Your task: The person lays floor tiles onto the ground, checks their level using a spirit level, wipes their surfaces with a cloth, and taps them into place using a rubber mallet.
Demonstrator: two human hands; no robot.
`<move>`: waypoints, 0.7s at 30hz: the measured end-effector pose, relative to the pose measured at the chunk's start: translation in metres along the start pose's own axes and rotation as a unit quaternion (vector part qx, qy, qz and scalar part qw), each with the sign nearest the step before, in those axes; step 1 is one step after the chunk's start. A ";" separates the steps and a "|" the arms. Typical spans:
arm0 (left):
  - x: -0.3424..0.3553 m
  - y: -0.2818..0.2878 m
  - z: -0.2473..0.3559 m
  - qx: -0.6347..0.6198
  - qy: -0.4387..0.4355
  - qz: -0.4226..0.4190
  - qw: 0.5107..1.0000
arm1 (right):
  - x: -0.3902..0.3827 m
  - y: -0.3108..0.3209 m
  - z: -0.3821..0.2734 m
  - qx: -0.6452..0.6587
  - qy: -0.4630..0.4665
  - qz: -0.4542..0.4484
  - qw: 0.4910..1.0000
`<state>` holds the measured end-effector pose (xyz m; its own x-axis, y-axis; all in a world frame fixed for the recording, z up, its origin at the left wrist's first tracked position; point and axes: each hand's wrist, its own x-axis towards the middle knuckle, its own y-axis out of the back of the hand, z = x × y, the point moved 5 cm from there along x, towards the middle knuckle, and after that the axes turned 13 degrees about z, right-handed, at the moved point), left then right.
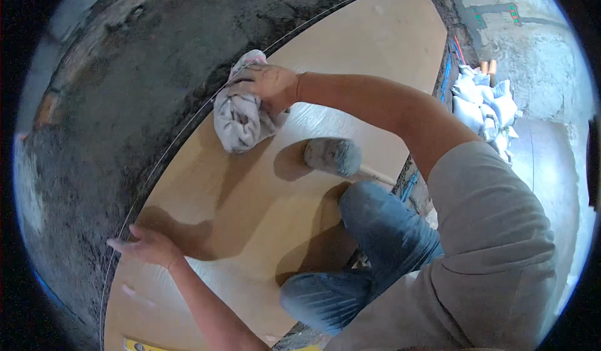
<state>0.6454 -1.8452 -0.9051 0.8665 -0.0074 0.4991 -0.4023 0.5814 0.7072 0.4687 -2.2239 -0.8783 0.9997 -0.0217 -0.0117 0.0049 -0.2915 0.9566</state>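
A large beige tile [369, 44] with a glossy surface lies beneath both my hands. My right hand [266, 85] is closed on a bunched whitish cloth [241, 122], pressed on the tile by its left edge. At the lower left, my left hand [150, 246] reaches over that same edge with fingers stretched apart, holding nothing. Its fingertips are close to a thin string [164, 154] running along the edge; whether they touch it I cannot tell. Between my right arm and my knees rests a mallet [332, 156] with a pale, dirty head, its light handle pointing right.
Rough grey mortar [144, 82] spreads left of the tile. White filled bags [485, 104] are piled at the right near a concrete wall [526, 57]. Blue pipes [447, 76] run along the tile's right side. Part of a yellow tool [143, 346] shows at the bottom edge.
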 end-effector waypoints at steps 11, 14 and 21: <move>0.001 0.001 -0.020 0.003 -0.007 0.044 0.999 | -0.081 0.051 0.160 -0.025 -0.051 -0.021 0.998; 0.001 -0.004 -0.019 0.100 -0.037 0.017 0.994 | -0.098 0.070 0.201 -0.046 -0.073 0.002 0.996; 0.004 -0.008 -0.050 0.020 0.030 0.055 0.998 | -0.131 0.104 0.275 -0.093 -0.122 0.004 0.988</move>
<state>0.6666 -1.8091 -0.9335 0.8316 0.1042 0.5455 -0.5071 0.5431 0.6693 0.3312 -2.5140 -0.8578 0.9640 -0.2606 -0.0530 0.0247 -0.1107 0.9935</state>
